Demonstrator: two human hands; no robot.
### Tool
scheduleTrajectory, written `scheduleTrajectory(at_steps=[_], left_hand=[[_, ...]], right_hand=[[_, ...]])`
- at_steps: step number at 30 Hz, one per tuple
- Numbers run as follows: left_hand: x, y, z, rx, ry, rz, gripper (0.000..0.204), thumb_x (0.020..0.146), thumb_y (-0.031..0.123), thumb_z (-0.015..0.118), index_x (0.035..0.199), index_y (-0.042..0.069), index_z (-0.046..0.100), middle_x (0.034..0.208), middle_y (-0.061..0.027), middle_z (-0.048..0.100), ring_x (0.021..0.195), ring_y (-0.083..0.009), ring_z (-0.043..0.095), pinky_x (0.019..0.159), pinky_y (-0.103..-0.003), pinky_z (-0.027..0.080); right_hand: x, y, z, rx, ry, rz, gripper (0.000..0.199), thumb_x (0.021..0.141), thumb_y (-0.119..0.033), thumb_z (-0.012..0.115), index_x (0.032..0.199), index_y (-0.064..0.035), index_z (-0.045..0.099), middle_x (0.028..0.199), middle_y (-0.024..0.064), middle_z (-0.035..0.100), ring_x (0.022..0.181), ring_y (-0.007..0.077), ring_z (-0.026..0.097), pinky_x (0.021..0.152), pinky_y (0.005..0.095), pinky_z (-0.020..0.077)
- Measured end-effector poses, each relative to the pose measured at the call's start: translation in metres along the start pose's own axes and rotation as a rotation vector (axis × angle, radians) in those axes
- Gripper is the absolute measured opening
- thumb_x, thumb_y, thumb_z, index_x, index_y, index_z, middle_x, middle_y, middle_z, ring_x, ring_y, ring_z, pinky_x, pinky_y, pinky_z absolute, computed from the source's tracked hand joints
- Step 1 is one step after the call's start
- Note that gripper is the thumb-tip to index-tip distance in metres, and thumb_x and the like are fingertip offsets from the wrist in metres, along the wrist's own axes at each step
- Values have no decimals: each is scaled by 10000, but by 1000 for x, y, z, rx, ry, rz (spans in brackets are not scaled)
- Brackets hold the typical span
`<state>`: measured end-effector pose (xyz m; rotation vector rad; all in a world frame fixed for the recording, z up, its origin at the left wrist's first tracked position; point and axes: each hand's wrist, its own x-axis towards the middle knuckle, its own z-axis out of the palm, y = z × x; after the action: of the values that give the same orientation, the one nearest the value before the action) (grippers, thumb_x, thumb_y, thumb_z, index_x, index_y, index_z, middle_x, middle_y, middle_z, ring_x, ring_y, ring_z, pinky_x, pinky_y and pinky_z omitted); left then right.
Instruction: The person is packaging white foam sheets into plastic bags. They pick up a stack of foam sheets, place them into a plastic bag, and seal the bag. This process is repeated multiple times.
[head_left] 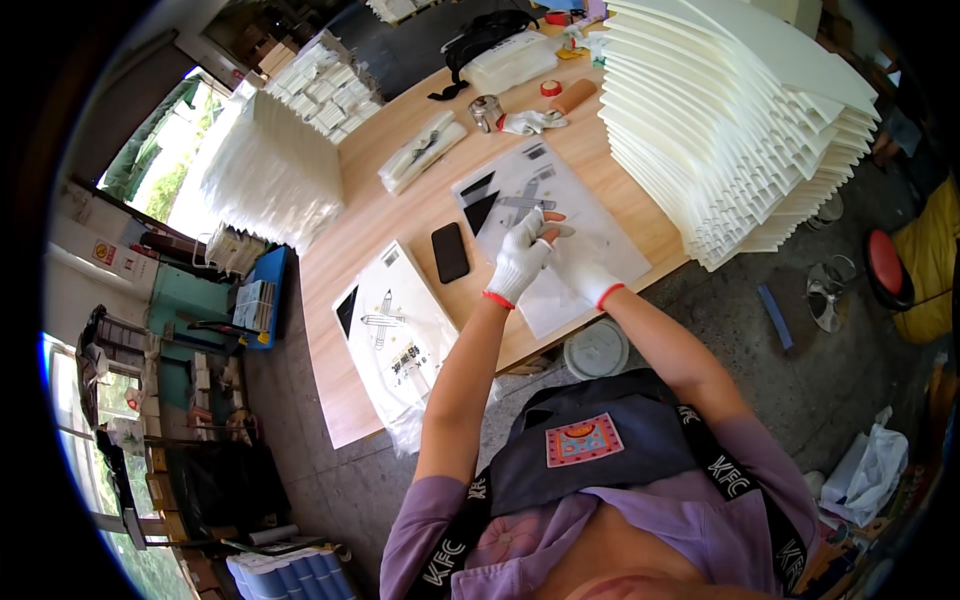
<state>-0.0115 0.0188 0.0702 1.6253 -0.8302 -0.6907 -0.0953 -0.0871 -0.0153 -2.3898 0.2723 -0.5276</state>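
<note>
My left hand (pixel 522 258), in a white knit glove with a red cuff and bare fingertips, is bent closed above a clear printed plastic bag (pixel 610 235). A small greyish piece shows at its fingertips; I cannot make out what it is. Close beside it, my right hand (pixel 582 274), gloved the same way, reaches over the bag's near part. Its fingers blend into the pale plastic and cannot be told apart. The bag lies flat on the wooden table (pixel 325 330), showing a black triangle and a crossed-pencil print. A black phone (pixel 450 252) rests left of it.
Bagged white sheets (pixel 385 330) with a pencil print lie at the left. A tall stack of white folded sheets (pixel 720 130) stands right, a plastic-wrapped stack (pixel 270 170) far left. Farther back are a rolled bag bundle (pixel 423 152), a metal can (pixel 486 113) and a spare glove (pixel 533 122).
</note>
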Motion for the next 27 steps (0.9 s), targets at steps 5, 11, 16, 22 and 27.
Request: scheduleTrajectory(at_steps=[5, 11, 16, 22, 27], left_hand=[[-27, 24, -11, 324, 81, 79, 285, 878, 29, 520, 1158, 81, 530, 876, -38, 695, 692, -89, 594, 590, -242, 465], [-41, 39, -30, 1153, 149, 360, 515, 754, 325, 726, 1201, 144, 547, 876, -53, 645, 871, -270, 598, 773, -411, 463], [-24, 96, -20, 1193, 336, 594, 459, 760, 288, 717, 1167, 131, 574, 1030, -77, 611, 966, -292, 574, 814, -399, 469], [32, 145, 30, 357, -57, 511, 433, 880, 259, 626, 1231, 27, 523, 1135, -122, 613, 969, -239, 611, 853, -320, 480], [56, 167, 79, -122, -351, 295, 492, 951, 348, 521, 1266, -25, 461, 1180, -176, 585, 955, -213, 615, 868, -307, 490]], right_hand=[[16, 7, 33, -354, -511, -127, 415, 884, -308, 447, 1150, -15, 572, 1191, 169, 579, 1091, 282, 560, 904, 396, 438], [-27, -45, -159, -18, -302, -301, 353, 901, -343, 497, 1098, -84, 632, 1065, 89, 655, 1023, 257, 599, 891, 369, 455], [-56, -82, -339, -541, 626, -453, 196, 870, -236, 597, 989, -91, 655, 979, 61, 656, 887, 249, 613, 817, 358, 472], [-6, -45, -395, -937, 582, -51, 300, 896, -340, 522, 1069, -115, 620, 969, 75, 659, 977, 278, 587, 854, 365, 460], [19, -25, -423, -1003, 315, -41, 206, 875, -281, 518, 1000, -152, 619, 905, 55, 643, 854, 280, 608, 728, 376, 483]])
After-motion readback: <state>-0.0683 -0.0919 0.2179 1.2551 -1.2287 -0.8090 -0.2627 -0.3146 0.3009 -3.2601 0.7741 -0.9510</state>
